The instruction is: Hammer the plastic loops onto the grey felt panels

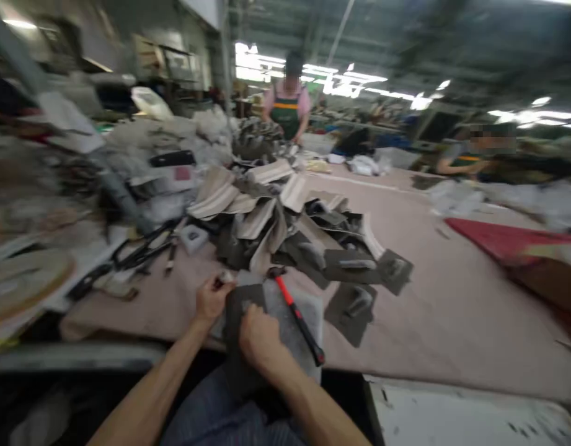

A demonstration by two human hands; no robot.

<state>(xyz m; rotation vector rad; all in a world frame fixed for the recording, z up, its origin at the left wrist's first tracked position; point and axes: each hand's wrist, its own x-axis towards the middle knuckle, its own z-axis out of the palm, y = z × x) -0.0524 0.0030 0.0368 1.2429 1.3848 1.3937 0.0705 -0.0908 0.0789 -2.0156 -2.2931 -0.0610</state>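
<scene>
A flat dark grey piece (239, 365) of fabric or leather hangs over the table's front edge, partly over my lap. My right hand (261, 334) is closed on it; the fingertips are partly hidden. My left hand (211, 300) pinches a small, pale, blurred thing (226, 276) by the piece's top left corner; its kind cannot be made out. Under the work lies a grey slab (313, 303). Across that slab rests a hammer (297, 313) with a red and black handle, its head pointing away from me.
Beyond the slab spreads a heap of grey and beige cut pieces (266, 217) on the cloth-covered table (434, 310). One loose dark piece (351, 313) lies right of the hammer. Black straps (141, 248) are at left, a red sheet (503, 241) at right. Two people stand farther back.
</scene>
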